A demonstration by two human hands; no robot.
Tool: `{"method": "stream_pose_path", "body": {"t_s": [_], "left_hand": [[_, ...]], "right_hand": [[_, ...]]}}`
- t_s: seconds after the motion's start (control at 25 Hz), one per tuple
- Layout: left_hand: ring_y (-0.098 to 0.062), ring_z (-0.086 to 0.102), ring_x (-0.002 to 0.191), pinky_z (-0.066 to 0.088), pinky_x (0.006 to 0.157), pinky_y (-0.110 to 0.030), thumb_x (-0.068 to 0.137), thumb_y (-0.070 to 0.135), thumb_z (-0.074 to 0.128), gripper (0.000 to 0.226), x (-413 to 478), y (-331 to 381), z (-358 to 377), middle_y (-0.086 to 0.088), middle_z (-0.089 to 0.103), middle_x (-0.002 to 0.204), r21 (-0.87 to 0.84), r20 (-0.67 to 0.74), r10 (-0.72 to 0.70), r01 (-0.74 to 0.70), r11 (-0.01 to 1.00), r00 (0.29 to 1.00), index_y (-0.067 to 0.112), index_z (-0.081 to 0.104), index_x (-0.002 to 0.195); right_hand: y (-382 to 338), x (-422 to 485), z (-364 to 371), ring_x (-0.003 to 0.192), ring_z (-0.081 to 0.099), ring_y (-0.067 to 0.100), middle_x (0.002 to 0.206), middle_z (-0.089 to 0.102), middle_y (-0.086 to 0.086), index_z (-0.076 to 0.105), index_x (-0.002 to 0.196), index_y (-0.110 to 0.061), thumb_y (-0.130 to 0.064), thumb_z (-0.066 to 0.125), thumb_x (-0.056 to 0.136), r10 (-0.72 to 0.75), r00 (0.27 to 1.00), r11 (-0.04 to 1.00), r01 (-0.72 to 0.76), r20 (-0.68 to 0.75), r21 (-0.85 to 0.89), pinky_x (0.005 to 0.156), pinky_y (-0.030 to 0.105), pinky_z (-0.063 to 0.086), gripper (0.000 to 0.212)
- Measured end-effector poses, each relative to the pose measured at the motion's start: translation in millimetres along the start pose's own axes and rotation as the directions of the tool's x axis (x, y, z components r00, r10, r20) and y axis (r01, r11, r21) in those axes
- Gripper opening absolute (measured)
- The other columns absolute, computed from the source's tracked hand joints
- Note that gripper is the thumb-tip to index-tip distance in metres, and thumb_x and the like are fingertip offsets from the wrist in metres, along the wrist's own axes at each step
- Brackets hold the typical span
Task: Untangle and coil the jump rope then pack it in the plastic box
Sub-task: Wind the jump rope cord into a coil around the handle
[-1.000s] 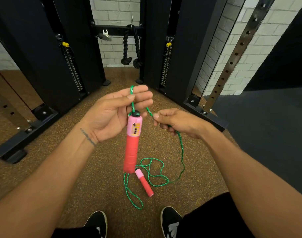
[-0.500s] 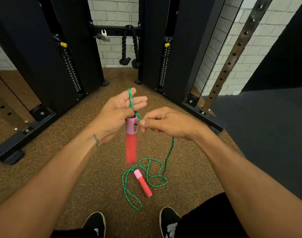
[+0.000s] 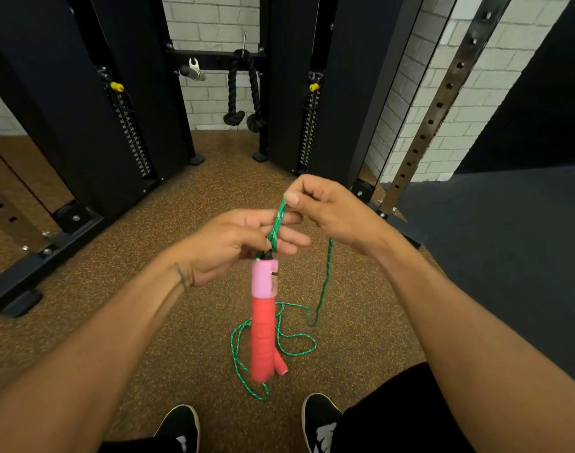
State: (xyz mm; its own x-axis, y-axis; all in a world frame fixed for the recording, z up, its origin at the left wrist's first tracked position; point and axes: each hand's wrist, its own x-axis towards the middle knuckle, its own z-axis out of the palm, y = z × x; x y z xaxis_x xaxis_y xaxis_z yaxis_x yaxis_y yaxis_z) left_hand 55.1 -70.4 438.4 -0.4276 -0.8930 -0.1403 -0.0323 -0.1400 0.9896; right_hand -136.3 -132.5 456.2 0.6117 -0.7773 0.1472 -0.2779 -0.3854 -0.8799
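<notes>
**Q:** how are the hands set here?

**A:** both forearms are stretched forward, wrists kept close. The left hand point(image 3: 229, 245) is turned palm-up, fingers laid out rightward, with the rope point(image 3: 279, 219) pinned under the thumb. The right hand point(image 3: 333, 214) is held just beyond it, fingers curled, rope pinched at the fingertips.

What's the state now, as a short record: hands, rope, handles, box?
left hand: holds rope just above hanging pink-red handle
right hand: pinches rope loop above left hand
rope: rest trails down to loose tangle on floor
second handle: on floor, mostly hidden behind hanging one
plastic box: not in view
</notes>
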Motion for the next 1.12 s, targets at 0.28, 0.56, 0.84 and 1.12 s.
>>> {"method": "stream_pose_path", "body": {"t_s": [0.28, 0.56, 0.84, 1.12], "left_hand": [[-0.006, 0.056, 0.065, 0.048, 0.068, -0.019, 0.094, 0.019, 0.049, 0.037, -5.7, 11.6, -1.7, -0.007, 0.076, 0.089, -0.061, 0.024, 0.012, -0.011, 0.998, 1.0, 0.005, 0.064, 0.125], [-0.003, 0.049, 0.055, 0.033, 0.072, -0.031, 0.092, 0.021, 0.051, 0.037, -1.2, 9.1, 3.1, -0.002, 0.07, 0.074, -0.233, -0.031, 0.111, -0.115, 0.966, 0.993, 0.008, 0.068, 0.123], [-0.003, 0.064, 0.07, 0.045, 0.066, -0.02, 0.094, 0.015, 0.048, 0.042, -2.8, 12.5, 4.7, -0.007, 0.075, 0.108, -0.354, -0.099, 0.132, -0.159, 0.922, 0.986, 0.008, 0.059, 0.134], [-0.004, 0.062, 0.089, 0.054, 0.065, -0.023, 0.098, -0.004, 0.04, 0.059, 5.4, 4.6, 3.9, -0.002, 0.066, 0.132, -0.122, -0.271, 0.142, -0.181, 0.976, 0.952, 0.019, 0.032, 0.151]], "right_hand": [[2.6, -0.4, 1.1, 0.054, 0.048, -0.006, 0.061, 0.056, -0.023, 0.058, 0.086, -0.018, -0.015, 0.051, 0.103, -0.008, 1.0, 0.992, 0.008, 0.003, 0.122, 0.054, 0.009, 0.037, 0.019], [8.0, 6.4, 7.1, 0.053, 0.031, 0.006, 0.061, 0.042, -0.008, 0.059, 0.073, -0.03, -0.019, 0.05, 0.104, 0.104, 0.995, 0.96, -0.099, -0.006, 0.263, 0.051, 0.025, 0.023, 0.035], [21.3, 5.8, 19.6, 0.055, 0.039, 0.007, 0.067, 0.047, -0.006, 0.066, 0.089, -0.032, -0.023, 0.044, 0.106, 0.187, 0.975, 0.962, -0.206, 0.118, 0.177, 0.054, 0.028, 0.032, 0.029], [7.2, 1.8, 27.2, 0.049, 0.049, -0.001, 0.07, 0.057, -0.007, 0.063, 0.084, -0.031, -0.039, 0.047, 0.104, 0.238, 0.946, 0.949, -0.178, 0.22, -0.259, 0.057, 0.027, 0.042, 0.027]]}}
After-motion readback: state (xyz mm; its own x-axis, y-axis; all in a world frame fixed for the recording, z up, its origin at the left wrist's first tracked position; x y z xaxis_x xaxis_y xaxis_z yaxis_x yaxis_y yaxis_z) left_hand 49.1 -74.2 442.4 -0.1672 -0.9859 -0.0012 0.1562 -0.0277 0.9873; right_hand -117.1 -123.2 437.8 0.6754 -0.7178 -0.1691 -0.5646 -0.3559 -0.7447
